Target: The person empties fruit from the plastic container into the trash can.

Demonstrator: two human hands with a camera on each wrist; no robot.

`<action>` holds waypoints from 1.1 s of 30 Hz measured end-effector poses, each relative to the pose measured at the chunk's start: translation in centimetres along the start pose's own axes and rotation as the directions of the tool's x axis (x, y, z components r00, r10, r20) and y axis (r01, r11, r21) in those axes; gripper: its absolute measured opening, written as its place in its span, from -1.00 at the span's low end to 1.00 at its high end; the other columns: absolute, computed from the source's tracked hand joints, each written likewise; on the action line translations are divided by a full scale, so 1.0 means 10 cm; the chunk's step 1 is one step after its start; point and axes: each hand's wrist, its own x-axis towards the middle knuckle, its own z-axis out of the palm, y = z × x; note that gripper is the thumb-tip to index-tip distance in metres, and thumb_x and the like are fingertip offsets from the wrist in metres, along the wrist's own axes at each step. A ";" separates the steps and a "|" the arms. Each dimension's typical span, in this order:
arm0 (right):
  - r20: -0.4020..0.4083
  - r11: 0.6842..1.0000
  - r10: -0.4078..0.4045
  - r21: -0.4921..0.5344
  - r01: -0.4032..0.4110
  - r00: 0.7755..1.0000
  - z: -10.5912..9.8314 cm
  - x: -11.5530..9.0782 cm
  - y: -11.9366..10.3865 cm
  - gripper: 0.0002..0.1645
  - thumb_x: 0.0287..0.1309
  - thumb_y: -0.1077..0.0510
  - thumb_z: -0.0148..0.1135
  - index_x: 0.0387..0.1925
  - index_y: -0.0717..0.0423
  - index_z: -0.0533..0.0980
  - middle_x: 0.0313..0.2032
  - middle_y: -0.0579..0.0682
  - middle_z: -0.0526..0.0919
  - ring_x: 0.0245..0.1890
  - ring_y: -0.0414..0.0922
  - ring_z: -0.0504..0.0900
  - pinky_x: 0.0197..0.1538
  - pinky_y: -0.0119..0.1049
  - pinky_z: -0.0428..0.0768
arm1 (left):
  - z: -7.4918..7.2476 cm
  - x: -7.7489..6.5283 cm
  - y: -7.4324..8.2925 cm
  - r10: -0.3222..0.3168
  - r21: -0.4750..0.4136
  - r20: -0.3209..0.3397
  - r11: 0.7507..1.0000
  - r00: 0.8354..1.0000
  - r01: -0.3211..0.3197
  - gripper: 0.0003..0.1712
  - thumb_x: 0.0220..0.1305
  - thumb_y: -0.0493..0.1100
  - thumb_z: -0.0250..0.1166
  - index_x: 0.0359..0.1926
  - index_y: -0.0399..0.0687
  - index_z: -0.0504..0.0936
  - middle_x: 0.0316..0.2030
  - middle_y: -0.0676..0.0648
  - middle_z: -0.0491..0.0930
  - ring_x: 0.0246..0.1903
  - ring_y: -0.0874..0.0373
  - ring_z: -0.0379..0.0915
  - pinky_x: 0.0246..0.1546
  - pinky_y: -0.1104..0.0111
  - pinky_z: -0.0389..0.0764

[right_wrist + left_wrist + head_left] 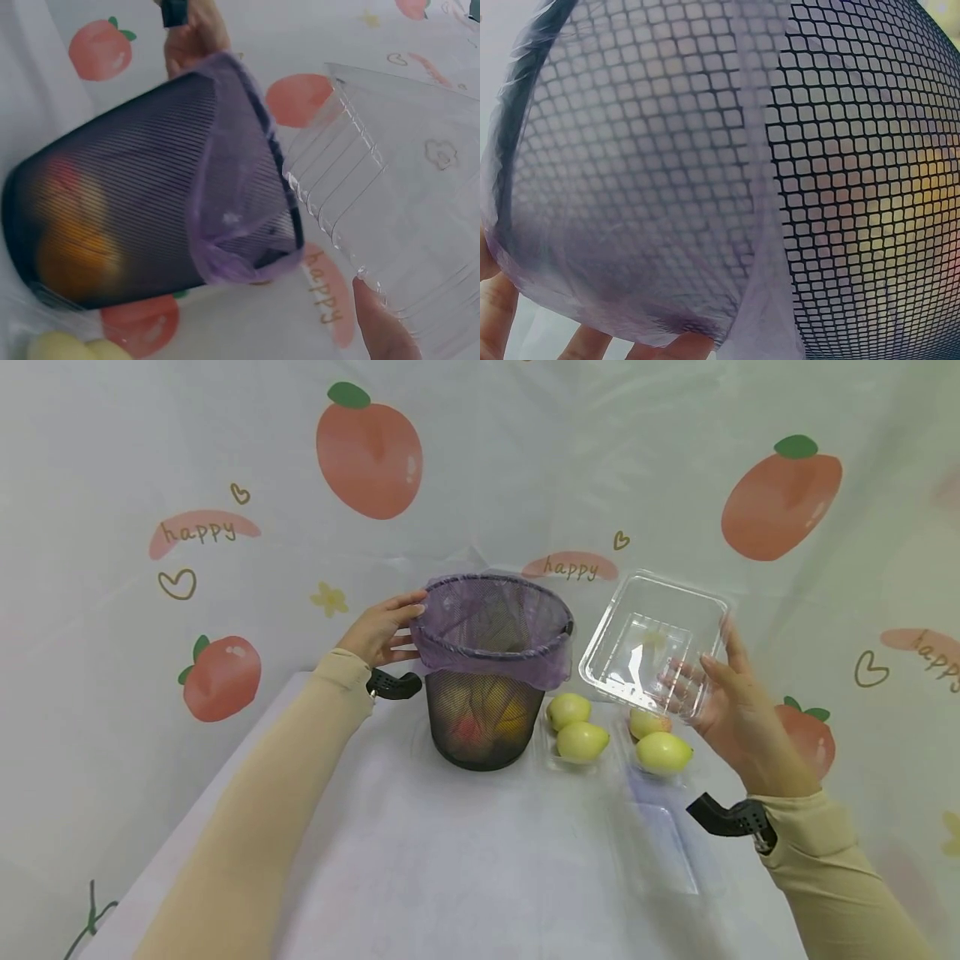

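Note:
A black mesh bin [480,747] stands upright, with a purple plastic bag [536,672] folded over its rim. Red and orange-yellow fruit [71,255] shows blurred through the mesh low inside. My left hand [382,631] touches the bagged rim on the left, its fingers spread and fairly straight; some fingertips [694,345] show at the bag's edge in the left wrist view. To the right of the bin, my right hand [738,710] holds a clear plastic container [652,627] in the air, tilted. Its thumb lies at the edge, and its fingers show through the plastic.
Right of the bin, yellow-green fruits [582,742] sit in a clear tray, and more fruit [663,753] lies beside them, partly behind the raised container. A flat clear plastic piece [671,852] lies nearer on the white table [480,868]. A printed cloth [480,460] hangs behind.

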 end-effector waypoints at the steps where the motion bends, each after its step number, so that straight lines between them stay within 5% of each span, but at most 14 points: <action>1: 0.008 1.000 0.003 0.000 -0.003 1.000 -0.01 -0.04 0.04 -0.15 0.44 0.24 -0.11 0.43 -0.72 -0.08 0.15 0.07 0.30 -0.07 0.05 0.66 -0.06 -0.02 0.68 | 0.00 0.00 0.00 0.001 0.003 0.001 1.000 1.000 -0.001 -0.48 0.45 -0.04 0.10 0.39 0.35 0.33 0.43 0.05 0.15 0.36 -0.11 0.18 0.29 0.05 0.39; 12: 0.081 0.997 0.063 -0.055 -0.059 0.995 -0.09 -0.42 0.51 -0.16 0.47 0.26 -0.24 0.47 -0.60 -0.21 0.06 0.04 0.47 -0.03 -0.04 0.66 0.00 -0.08 0.66 | 0.00 -0.02 0.01 -0.002 -0.008 0.007 1.000 1.000 0.002 -0.47 0.46 -0.05 0.09 0.40 0.32 0.32 0.44 0.04 0.13 0.38 -0.11 0.15 0.31 0.05 0.36; 20: 0.058 0.953 0.167 -0.264 -0.146 0.984 -0.20 -0.60 0.87 -0.17 0.50 0.19 -0.25 0.49 -0.54 -0.35 0.13 -0.06 0.35 0.03 -0.12 0.60 0.03 -0.18 0.65 | 0.00 -0.03 0.02 0.003 -0.002 0.006 1.000 1.000 -0.003 -0.47 0.46 -0.05 0.10 0.40 0.33 0.32 0.44 0.06 0.14 0.38 -0.12 0.16 0.30 0.05 0.37; 27: 0.109 0.942 0.264 -0.243 -0.232 0.958 -0.15 -0.67 1.16 -0.14 0.52 0.21 -0.24 0.50 -0.40 -0.46 0.12 0.02 0.39 0.04 -0.08 0.60 0.10 -0.05 0.61 | 0.04 -0.12 0.05 0.004 0.002 0.008 1.000 1.000 -0.004 -0.46 0.45 -0.06 0.11 0.40 0.31 0.31 0.43 0.02 0.15 0.37 -0.11 0.17 0.30 0.05 0.38; 33: 0.036 0.880 0.397 -0.299 -0.369 0.917 -0.06 -0.68 1.35 -0.12 0.49 0.16 -0.12 0.50 -0.48 -0.34 0.09 0.06 0.32 0.01 -0.12 0.60 0.13 -0.02 0.58 | 0.07 -0.20 0.07 0.004 0.010 0.015 1.000 1.000 -0.004 -0.45 0.45 -0.07 0.11 0.41 0.31 0.30 0.45 0.00 0.12 0.38 -0.11 0.15 0.30 0.06 0.37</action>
